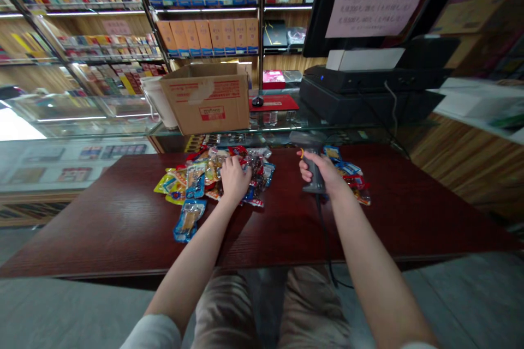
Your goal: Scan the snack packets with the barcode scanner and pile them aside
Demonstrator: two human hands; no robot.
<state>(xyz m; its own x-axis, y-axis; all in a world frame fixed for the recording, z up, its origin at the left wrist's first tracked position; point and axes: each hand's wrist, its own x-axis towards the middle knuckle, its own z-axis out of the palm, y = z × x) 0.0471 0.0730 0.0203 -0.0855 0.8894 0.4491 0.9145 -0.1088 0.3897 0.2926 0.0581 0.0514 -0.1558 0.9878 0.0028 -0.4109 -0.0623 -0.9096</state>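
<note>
My right hand (321, 172) is wrapped round the handle of a dark grey handheld barcode scanner (313, 180), held upright above the table. Its cable (323, 223) hangs down over the table's front edge. A heap of small plastic snack packets (195, 179), blue, yellow and red, lies on the left half of the table. On that heap, my left hand (234, 177) has its fingers bent around a packet; the fingertips are partly hidden. One blue packet (189, 220) lies slightly apart, nearer to me. Several packets (350, 172) form a smaller group behind and right of the scanner.
The dark red wooden table (123, 229) stands before a glass display counter (77, 158). An open cardboard box (208, 101) is beyond the heap. A red mat with a mouse (257, 101) and a black cash register (368, 92) stand behind. Stocked shelves (204, 8) line the wall.
</note>
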